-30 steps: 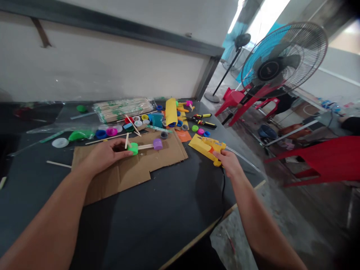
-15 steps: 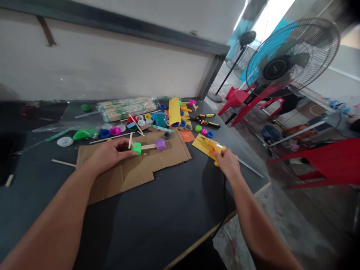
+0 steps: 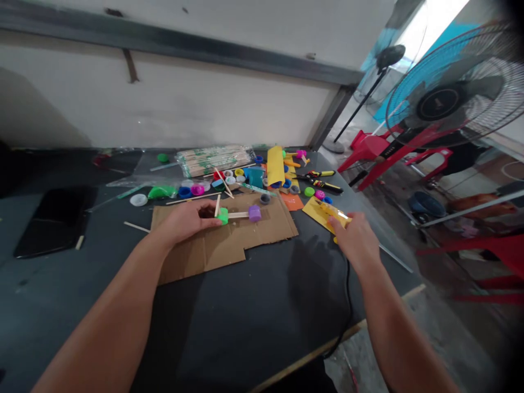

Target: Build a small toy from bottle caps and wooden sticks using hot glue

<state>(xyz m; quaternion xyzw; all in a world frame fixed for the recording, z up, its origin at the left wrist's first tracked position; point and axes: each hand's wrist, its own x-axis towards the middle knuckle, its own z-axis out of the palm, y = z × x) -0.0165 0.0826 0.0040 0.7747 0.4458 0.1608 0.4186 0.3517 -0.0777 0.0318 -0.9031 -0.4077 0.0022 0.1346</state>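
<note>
Over the brown cardboard, my left hand pinches a green bottle cap. A short upright wooden stick stands at that cap. Pale sticks run from it to a purple bottle cap, so the parts form one piece. My right hand is closed around a yellow hot glue gun, whose black cord hangs toward the table edge. The gun's tip points left, above a yellow sheet. My fingers hide part of its handle.
Behind the cardboard lie a bag of wooden sticks, loose bottle caps, a yellow rolled sheet and yellow-black pliers. A black phone lies left. A glue stick is near the right edge. A fan stands beyond.
The view has swung left, so everything sits further right and the whole phone shows. Both hands keep their holds on the green cap and the glue gun.
</note>
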